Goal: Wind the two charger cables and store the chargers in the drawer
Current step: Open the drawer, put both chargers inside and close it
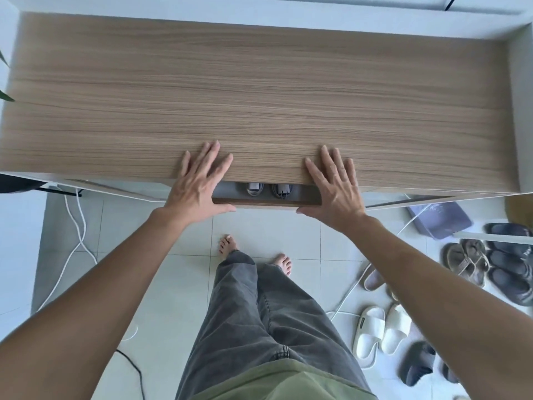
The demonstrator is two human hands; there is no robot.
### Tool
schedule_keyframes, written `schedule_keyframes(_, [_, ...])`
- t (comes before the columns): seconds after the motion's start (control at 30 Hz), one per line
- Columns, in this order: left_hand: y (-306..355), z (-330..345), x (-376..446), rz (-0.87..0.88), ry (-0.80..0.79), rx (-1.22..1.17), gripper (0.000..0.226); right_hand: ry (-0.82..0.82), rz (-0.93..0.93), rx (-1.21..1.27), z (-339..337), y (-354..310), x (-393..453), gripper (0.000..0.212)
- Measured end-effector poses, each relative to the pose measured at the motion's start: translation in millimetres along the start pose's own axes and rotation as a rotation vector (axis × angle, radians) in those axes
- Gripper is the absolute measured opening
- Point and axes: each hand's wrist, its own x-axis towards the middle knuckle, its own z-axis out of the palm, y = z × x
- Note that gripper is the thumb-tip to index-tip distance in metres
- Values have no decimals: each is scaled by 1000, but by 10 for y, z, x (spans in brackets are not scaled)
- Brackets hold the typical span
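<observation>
Lying wound in the barely open drawer (266,201), two chargers (255,188); hands (199,183) spread flat

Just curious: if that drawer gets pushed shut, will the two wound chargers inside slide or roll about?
Probably little. Both chargers lie flat, cables wound round them, so rolling seems unlikely. They look light, so a hard shove on the drawer might slide them.

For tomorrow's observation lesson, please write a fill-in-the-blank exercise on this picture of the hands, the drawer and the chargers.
1. The two chargers lie inside the ____.
2. The drawer is ____ open.
3. The left hand and right hand lie flat on the ____ desk top.

Missing words: drawer; slightly; wooden
</observation>
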Motion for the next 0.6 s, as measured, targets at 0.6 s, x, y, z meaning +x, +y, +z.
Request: schedule_keyframes(0.6, [93, 127, 141, -60, 315, -123, 78, 171, 109, 135, 120, -34, 82, 63])
